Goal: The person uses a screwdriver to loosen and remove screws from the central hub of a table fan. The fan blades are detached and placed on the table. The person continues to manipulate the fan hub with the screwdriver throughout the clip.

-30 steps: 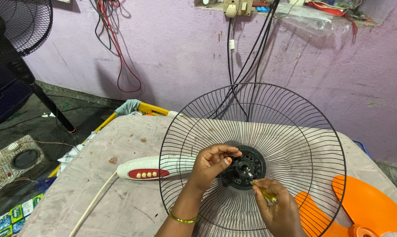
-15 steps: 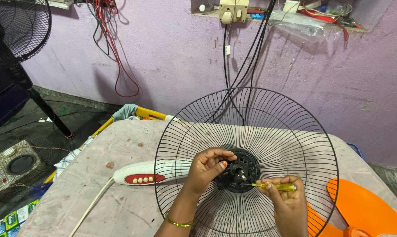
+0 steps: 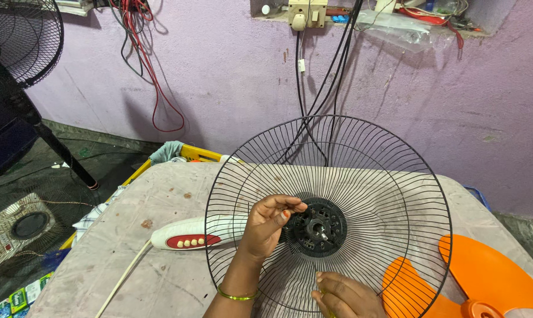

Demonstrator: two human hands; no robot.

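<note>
A black wire fan guard (image 3: pixel 366 176) stands upright on a cloth-covered table (image 3: pixel 160 277), fixed to a black round hub (image 3: pixel 318 228) with a metal shaft at its middle. My left hand (image 3: pixel 267 227) reaches through the wires, fingertips pinching the left edge of the hub. My right hand (image 3: pixel 346 294) is low at the frame's bottom, below the hub, fingers curled; a trace of a yellow tool handle shows under it. The white fan body with a red button panel (image 3: pixel 190 238) lies behind the guard to the left.
An orange fan blade (image 3: pixel 484 282) lies on the table at the right. Black cables (image 3: pixel 319 88) hang down the purple wall from a socket board (image 3: pixel 306 12). Another black fan on a stand (image 3: pixel 25 41) is at the far left, and a yellow crate (image 3: pixel 184 154) sits behind the table.
My right hand, with the yellow-handled screwdriver, has dropped from beside the hub to the bottom edge. The view has moved closer. The left hand stays on the hub.
</note>
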